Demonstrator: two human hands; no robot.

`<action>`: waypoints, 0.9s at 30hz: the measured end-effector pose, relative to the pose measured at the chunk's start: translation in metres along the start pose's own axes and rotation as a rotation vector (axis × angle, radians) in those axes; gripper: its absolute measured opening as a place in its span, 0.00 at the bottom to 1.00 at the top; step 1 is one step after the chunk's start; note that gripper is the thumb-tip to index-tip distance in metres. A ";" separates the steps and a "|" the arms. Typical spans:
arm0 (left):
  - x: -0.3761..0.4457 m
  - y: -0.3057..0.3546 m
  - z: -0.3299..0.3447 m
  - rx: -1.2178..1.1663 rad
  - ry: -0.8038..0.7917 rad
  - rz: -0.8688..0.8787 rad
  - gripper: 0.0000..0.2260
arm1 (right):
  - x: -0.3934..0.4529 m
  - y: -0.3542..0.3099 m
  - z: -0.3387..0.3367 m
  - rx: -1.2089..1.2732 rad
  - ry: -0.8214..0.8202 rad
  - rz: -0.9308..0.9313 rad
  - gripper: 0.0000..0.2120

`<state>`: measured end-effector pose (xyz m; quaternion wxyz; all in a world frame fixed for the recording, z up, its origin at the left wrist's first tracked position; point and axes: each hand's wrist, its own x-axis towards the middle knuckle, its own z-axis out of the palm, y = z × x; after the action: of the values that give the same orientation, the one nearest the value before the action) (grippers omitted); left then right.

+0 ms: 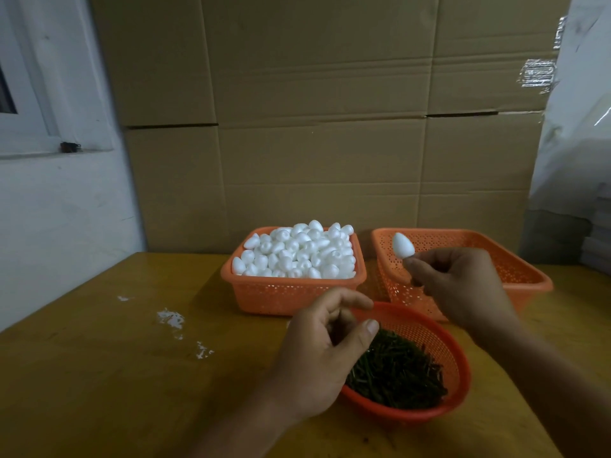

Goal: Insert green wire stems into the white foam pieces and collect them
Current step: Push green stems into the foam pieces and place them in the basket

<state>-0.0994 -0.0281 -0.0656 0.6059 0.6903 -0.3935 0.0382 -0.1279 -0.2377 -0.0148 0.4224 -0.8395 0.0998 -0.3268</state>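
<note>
A white, egg-shaped foam piece (403, 245) is pinched at its lower end, pointed tip up toward 11 o'clock. More white foam pieces (297, 254) heap a basket at 12 o'clock. Dark green wire stems (398, 371) lie jumbled in a round basket at 5 o'clock.

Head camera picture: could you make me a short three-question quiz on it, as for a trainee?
1. True or false: the right hand holds a white foam piece above the right-hand basket.
2. Which container holds the green stems? A) the rectangular basket of foam pieces B) the round basket C) a cardboard box
3. Fill in: the left hand is over the near edge of the ____ basket.

Key: 1 true; 2 B; 3 round.
</note>
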 end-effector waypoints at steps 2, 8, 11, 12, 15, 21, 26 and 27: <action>-0.001 -0.001 0.001 0.039 -0.005 0.018 0.06 | 0.024 0.013 -0.003 -0.131 0.007 0.029 0.09; -0.002 0.001 0.003 0.070 -0.001 0.052 0.10 | 0.084 0.043 -0.008 -0.547 -0.143 0.199 0.28; -0.002 0.002 0.003 0.086 0.004 0.053 0.12 | 0.101 0.054 -0.004 -0.697 -0.218 0.265 0.27; -0.003 0.002 0.003 0.080 0.001 0.050 0.12 | 0.105 0.057 -0.002 -0.711 -0.223 0.276 0.25; -0.003 0.003 0.002 0.077 -0.008 0.044 0.11 | 0.110 0.065 0.002 -0.732 -0.241 0.304 0.21; -0.003 0.005 0.003 0.065 -0.017 0.050 0.09 | 0.110 0.069 0.005 -0.729 -0.275 0.363 0.20; -0.003 0.006 0.004 0.059 -0.033 0.059 0.09 | 0.107 0.064 0.004 -0.711 -0.315 0.385 0.18; -0.003 0.006 0.004 0.058 -0.038 0.061 0.09 | 0.106 0.063 0.003 -0.713 -0.324 0.389 0.18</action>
<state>-0.1068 -0.0294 -0.0634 0.5766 0.6959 -0.4245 0.0550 -0.0380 -0.3219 -0.0155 0.1702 -0.9388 0.2953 -0.0505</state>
